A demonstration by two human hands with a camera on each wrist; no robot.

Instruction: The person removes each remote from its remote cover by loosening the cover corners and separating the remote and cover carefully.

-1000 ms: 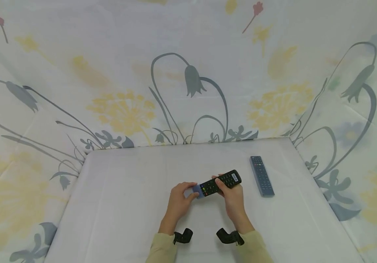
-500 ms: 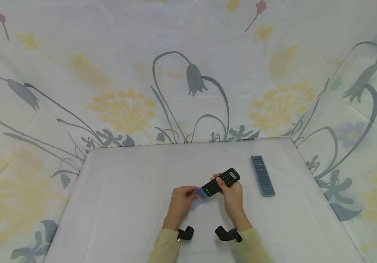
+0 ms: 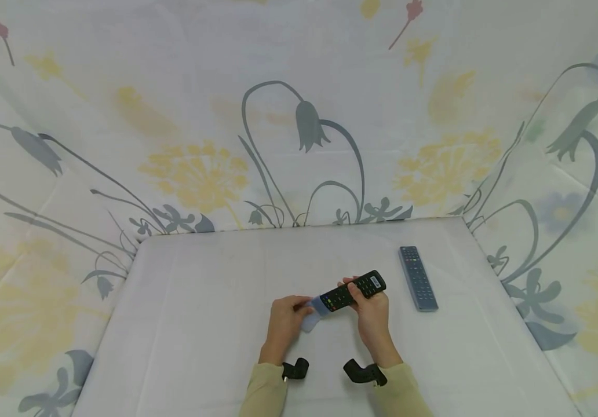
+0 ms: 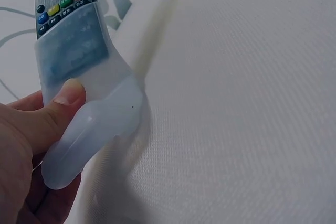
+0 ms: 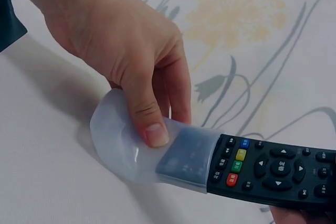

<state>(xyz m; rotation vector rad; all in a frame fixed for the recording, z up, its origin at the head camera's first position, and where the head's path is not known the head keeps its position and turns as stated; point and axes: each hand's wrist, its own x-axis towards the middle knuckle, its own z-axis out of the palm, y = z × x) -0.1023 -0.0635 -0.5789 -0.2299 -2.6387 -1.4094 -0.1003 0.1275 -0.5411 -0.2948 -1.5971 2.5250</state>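
A black remote control (image 3: 337, 298) is held at an angle above the white table. My right hand (image 3: 372, 321) grips it around its far half, thumb across the buttons. A translucent bluish soft sleeve (image 4: 118, 95) covers the remote's lower end, beside the coloured buttons. My left hand (image 3: 283, 324) pinches this sleeve just past the covered end, thumb on top. The sleeve's loose end bends and droops beyond the left thumb, as the left wrist view shows. In the right wrist view, the left hand's thumb (image 5: 155, 129) presses on the sleeve.
A second remote control (image 3: 418, 279), bluish-grey, lies on the white table (image 3: 200, 324) to the right of my right hand. Flower-printed cloth (image 3: 200, 116) rises behind the table and at both sides. Each wrist carries a black camera mount (image 3: 364, 372).
More of the sleeve shows below my left thumb than a second ago, its loose end now drooping. The remote tilted more steeply half a second ago, then levelled slightly and shifted right.
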